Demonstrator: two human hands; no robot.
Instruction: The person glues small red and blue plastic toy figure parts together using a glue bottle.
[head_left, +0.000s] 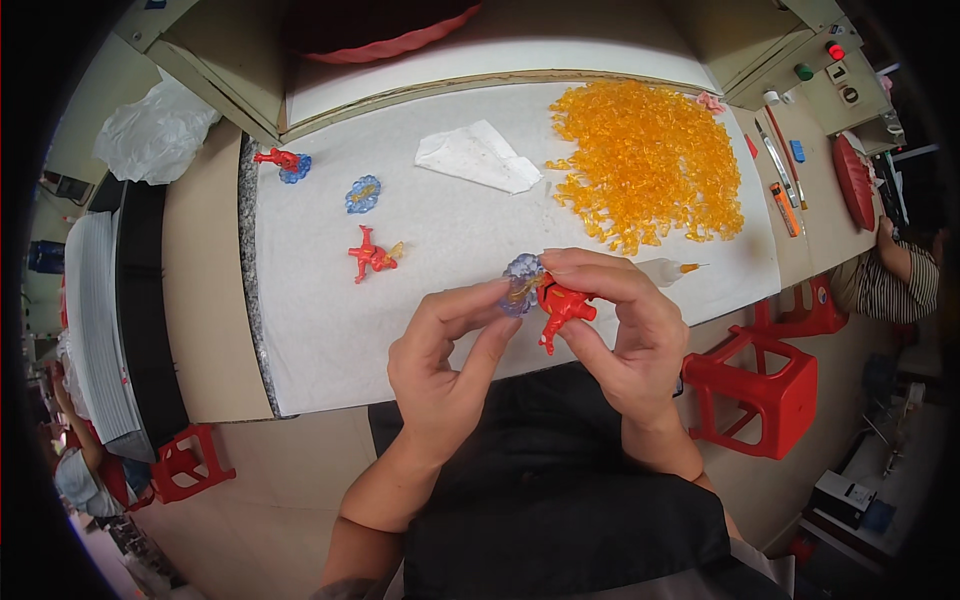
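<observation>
Right hand (625, 330) pinches a red figure (562, 308) above the table's near edge; left hand (450, 350) closes fingertips on a translucent blue flower piece (522, 275) touching it — forearms rising from below. Beyond: another red figure (372, 255) on the white mat (320, 330), crumpled tissue (478, 157), orange plastic pile (650, 160).

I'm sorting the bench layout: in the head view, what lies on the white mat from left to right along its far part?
Red and blue toy → blue flower piece → white tissue → pile of orange pieces.
</observation>
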